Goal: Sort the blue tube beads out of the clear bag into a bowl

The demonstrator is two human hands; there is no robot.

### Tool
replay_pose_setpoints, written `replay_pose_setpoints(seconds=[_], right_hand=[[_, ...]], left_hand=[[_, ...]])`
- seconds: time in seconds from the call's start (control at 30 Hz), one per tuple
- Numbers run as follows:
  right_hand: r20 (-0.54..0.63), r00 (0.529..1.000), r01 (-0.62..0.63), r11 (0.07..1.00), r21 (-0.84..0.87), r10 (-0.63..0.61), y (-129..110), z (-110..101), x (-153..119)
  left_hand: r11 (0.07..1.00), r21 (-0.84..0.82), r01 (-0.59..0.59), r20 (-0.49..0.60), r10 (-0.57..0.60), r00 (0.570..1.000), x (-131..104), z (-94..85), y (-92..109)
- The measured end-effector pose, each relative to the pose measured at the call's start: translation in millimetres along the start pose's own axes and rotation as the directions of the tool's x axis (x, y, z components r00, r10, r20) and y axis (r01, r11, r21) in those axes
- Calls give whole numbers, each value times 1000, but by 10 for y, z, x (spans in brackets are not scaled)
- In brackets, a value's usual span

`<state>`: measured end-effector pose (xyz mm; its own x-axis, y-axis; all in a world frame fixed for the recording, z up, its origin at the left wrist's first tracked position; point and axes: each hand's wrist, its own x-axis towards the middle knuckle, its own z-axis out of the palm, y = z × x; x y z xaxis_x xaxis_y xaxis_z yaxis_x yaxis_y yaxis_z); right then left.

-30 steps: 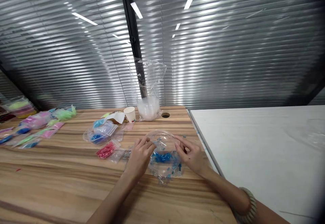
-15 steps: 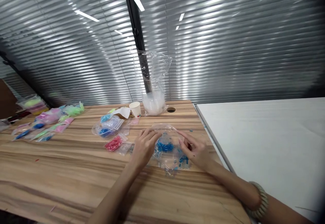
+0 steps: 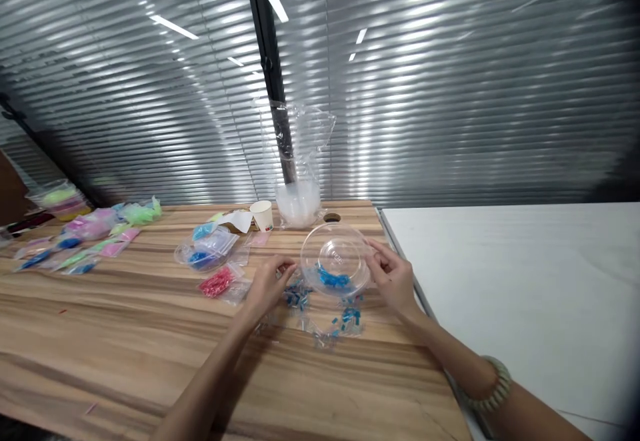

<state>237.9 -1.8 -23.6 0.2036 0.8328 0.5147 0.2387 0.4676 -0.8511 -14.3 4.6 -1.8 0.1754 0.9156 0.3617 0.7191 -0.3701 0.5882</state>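
Note:
A clear round plastic bowl is tipped up on its side, its inside facing me. Small blue pieces lie gathered along its lower wall. My right hand pinches the bowl's right rim between thumb and fingers. Left of the bowl, my left hand has its fingers curled with the tips close together; whether anything is between them I cannot make out. Below the bowl, crumpled clear plastic lies on the table, and more blue pieces are scattered beside it.
On the wooden table a bag of red pieces, a clear container with blue contents and a white paper cup stand to the left. Behind are a bag of white material and a cable hole. Colourful packets lie far left.
The bowl has been raised and tipped toward me, and its blue pieces sit along the lower wall. My left hand has come off the rim and moved left; my right hand keeps hold.

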Motion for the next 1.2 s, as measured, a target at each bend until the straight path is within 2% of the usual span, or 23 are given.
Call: replay_pose_setpoints(seconds=[0.07,0.2,0.37,0.5,0.6,0.67,0.8,0.87,1.03,1.2], right_hand=[[1,999,41,999,-5,-41,-50,-18,-3],[-86,986,137,989,-52,-142,-150,-58,19],[-121,964,220,965,-146,-238,-147,-82,70],[-145,953,236,953,-191,-265,-135,-95,98],[-149,922,314,916,-252,-357,-153,-92,106],[-125,896,377,880,-289,-425,-167,-84,102],[-67,863,458,831,-316,-501,-172,-70,95],[-71,864,455,833,-315,-499,-161,-71,105],[-125,884,398,866,-301,-450,-87,-79,154],[-71,889,408,853,-325,-453,6,-75,160]], left_hand=[[1000,19,-15,67,14,998,-14,-6,27],[996,-46,-82,196,89,977,-98,70,211],[979,-174,-105,389,166,906,-252,287,457],[980,-154,-123,381,174,908,-294,337,562],[983,-119,-139,353,173,920,-288,324,563],[976,-95,-197,341,218,915,-294,331,547],[908,-81,-412,399,408,821,-336,390,554],[889,-62,-453,416,436,798,-356,416,580],[893,-45,-447,402,426,810,-370,422,620],[911,6,-413,391,378,839,-320,389,565]])
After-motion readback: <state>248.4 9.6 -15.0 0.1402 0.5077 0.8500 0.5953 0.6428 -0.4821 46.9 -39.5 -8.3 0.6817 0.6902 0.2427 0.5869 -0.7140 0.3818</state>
